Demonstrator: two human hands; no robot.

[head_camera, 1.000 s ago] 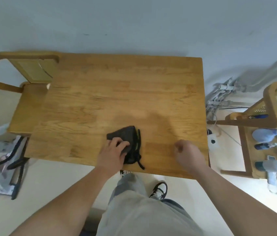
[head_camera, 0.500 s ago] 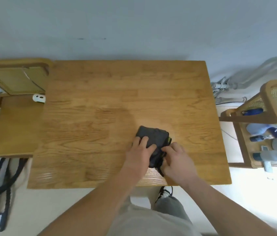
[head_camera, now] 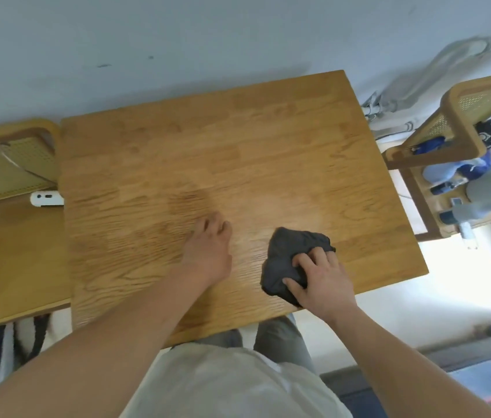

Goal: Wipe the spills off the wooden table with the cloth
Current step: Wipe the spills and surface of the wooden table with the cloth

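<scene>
Right hand [head_camera: 321, 277] has its fingers curled into the dark cloth [head_camera: 291, 251], gripping it bunched up against the wooden table [head_camera: 238, 140], down around 5 o'clock on the top, near the front edge. Left hand [head_camera: 211, 248] sits at the cloth's 9 o'clock, fingers loosely curled, holding nothing. A darker damp-looking patch [head_camera: 188, 200] lies at 11 o'clock from that hand. A cane chair [head_camera: 12, 164] stands off the table's 9 o'clock side.

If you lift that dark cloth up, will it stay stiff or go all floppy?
Probably floppy: the dark cloth is bunched into soft folds under the right hand, so it would likely droop. It looks light, since one hand alone crumples it. On the smooth wooden table it should slide rather than roll.
</scene>
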